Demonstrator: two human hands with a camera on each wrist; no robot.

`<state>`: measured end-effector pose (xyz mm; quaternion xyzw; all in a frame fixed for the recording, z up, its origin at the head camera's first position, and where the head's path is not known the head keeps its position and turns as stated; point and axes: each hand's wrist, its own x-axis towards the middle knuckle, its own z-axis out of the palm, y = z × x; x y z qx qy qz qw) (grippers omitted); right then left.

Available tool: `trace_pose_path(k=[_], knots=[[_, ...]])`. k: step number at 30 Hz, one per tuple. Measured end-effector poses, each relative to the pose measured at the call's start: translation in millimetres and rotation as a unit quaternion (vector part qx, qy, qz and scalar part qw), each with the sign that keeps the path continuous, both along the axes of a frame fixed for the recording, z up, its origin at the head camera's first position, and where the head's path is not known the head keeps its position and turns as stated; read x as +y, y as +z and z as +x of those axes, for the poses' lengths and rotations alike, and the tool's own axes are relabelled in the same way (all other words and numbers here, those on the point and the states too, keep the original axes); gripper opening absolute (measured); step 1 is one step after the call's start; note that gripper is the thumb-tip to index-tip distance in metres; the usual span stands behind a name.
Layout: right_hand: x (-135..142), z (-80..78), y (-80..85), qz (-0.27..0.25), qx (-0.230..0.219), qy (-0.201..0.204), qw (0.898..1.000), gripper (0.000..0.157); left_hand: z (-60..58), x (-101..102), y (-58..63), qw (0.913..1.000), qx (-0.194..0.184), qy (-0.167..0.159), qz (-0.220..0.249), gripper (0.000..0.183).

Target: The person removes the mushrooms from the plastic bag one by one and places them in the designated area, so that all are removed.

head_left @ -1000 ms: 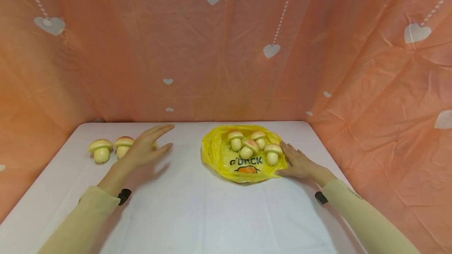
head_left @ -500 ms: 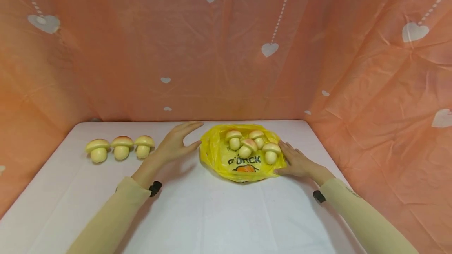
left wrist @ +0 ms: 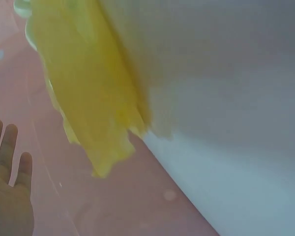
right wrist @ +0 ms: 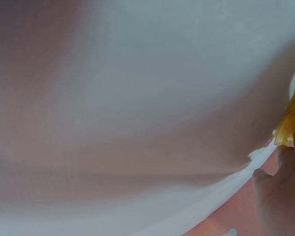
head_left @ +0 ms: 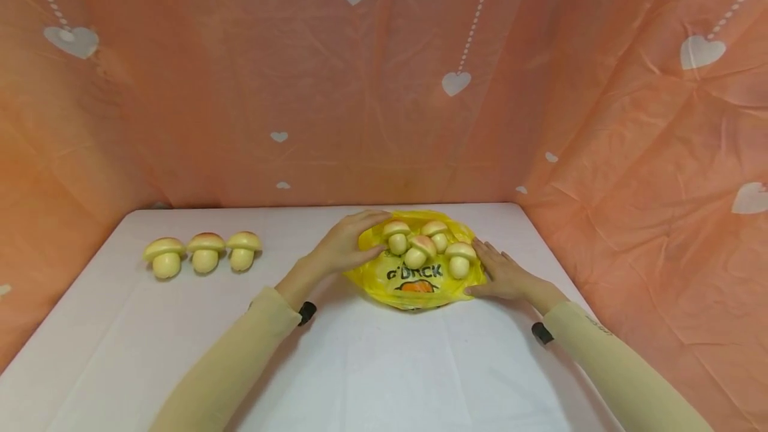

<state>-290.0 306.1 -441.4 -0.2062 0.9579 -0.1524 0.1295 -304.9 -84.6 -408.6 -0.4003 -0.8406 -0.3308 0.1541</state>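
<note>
A yellow plastic bag (head_left: 381,285) with dark lettering lies spread on the table, its edges raised. Several toy mushrooms (head_left: 460,265) with pale stems and reddish-yellow caps sit grouped within those edges. My left hand (head_left: 354,243) is at the bag's left side, fingers extended and thumb spread; whether it touches the plastic is unclear. In the left wrist view the straight fingers (left wrist: 7,147) show beside the yellow bag (left wrist: 83,88). At the bag's right edge rests my right hand (head_left: 504,277), fingers stretched along it. The right wrist view catches only part of that hand (right wrist: 280,201).
Three more toy mushrooms stand in a row at the table's left: one left (head_left: 165,259), one middle (head_left: 206,252), one right (head_left: 243,250). A white cloth covers the table (head_left: 396,365). An orange curtain (head_left: 372,105) with white hearts encloses the back and sides.
My left hand has moved right, from in front of the row of mushrooms to the bag's left side. The right hand has stayed at the bag's right edge.
</note>
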Motion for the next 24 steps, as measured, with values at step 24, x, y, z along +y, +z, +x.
trace_pose_path(k=[24], knots=[[-1, -1.6, 0.6, 0.012, -0.008, -0.004, 1.0, 0.119, -26.4, 67, -0.6, 0.9817, -0.05, -0.027, -0.182, 0.057]])
